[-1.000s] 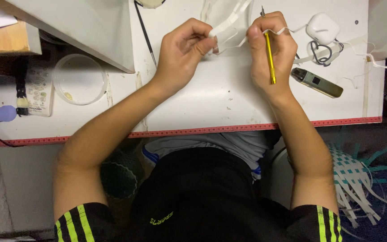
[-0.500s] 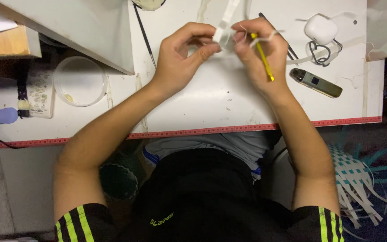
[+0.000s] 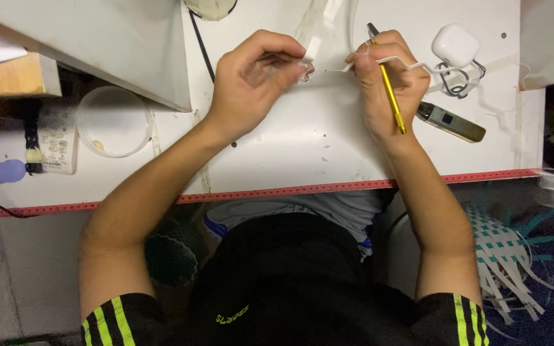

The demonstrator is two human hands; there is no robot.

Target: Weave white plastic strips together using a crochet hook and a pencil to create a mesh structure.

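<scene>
Over the white table, my left hand pinches one end of a thin white strip between thumb and fingertips. My right hand pinches the strip's other end and also holds a yellow pen along its palm, tip pointing away from me. The strip sags a little between the two hands. Behind the hands lies a pale translucent sheet, partly hidden by my fingers.
A white earbud case with a metal clip and a dark slim device lie to the right. A round clear dish and a small remote sit left. A black cable runs at the back. The table's edge has a red band.
The hands have drawn apart, and the white strip now stretches between them. My right hand has shifted slightly right with the pen.
</scene>
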